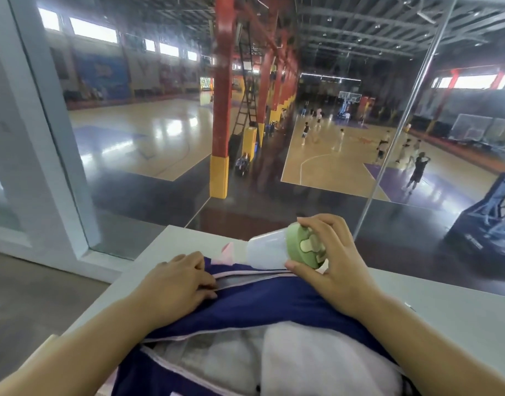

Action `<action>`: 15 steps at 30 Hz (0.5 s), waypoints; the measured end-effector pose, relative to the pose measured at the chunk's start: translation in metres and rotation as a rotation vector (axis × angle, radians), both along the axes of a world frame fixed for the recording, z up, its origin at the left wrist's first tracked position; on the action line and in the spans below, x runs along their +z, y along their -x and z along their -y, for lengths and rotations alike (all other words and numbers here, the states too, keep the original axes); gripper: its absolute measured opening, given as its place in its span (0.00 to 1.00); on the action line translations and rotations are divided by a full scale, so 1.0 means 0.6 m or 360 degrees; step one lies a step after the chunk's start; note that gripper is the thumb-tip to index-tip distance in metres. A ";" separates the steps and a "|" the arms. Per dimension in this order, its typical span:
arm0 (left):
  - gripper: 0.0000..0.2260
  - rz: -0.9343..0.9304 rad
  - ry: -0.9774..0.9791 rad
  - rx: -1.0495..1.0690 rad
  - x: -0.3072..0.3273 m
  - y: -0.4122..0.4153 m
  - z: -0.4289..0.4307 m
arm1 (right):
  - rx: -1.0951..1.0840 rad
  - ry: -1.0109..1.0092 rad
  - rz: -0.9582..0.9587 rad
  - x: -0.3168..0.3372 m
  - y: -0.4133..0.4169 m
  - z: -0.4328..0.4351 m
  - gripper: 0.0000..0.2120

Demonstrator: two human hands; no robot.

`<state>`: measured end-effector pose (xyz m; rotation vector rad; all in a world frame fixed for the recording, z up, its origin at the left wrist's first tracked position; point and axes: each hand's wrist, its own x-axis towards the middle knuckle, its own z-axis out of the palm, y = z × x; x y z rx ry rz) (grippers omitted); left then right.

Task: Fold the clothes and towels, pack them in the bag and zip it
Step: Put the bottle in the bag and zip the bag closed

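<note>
right hand [334, 261]: grips green-capped bottle [277, 251] over bag pocket
left hand [177, 280]: pinches pocket edge of purple bag [245, 307]
main compartment: unzipped, white towels [302, 358] inside

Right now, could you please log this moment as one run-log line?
left hand: holding bag pocket open | right hand: gripping bottle by green lid | main compartment: unzipped, towels inside

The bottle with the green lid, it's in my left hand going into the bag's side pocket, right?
Not quite. The head view shows the right hand holding the bottle by its green lid, at the side pocket of the purple bag. The left hand holds that pocket open.
</note>
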<state>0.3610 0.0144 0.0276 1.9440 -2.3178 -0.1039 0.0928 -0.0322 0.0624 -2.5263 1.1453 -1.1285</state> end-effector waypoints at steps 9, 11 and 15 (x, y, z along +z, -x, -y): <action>0.20 0.0022 0.0197 0.0442 0.011 -0.011 0.047 | 0.0198 -0.0017 0.0161 0.012 -0.022 0.000 0.28; 0.28 -0.0012 0.0042 0.0448 0.014 -0.014 0.054 | 0.0271 0.0020 0.0053 0.016 -0.035 0.003 0.29; 0.33 -0.0026 -0.0119 0.0300 0.036 -0.014 0.061 | 0.0381 0.0181 -0.0283 0.019 -0.065 0.017 0.30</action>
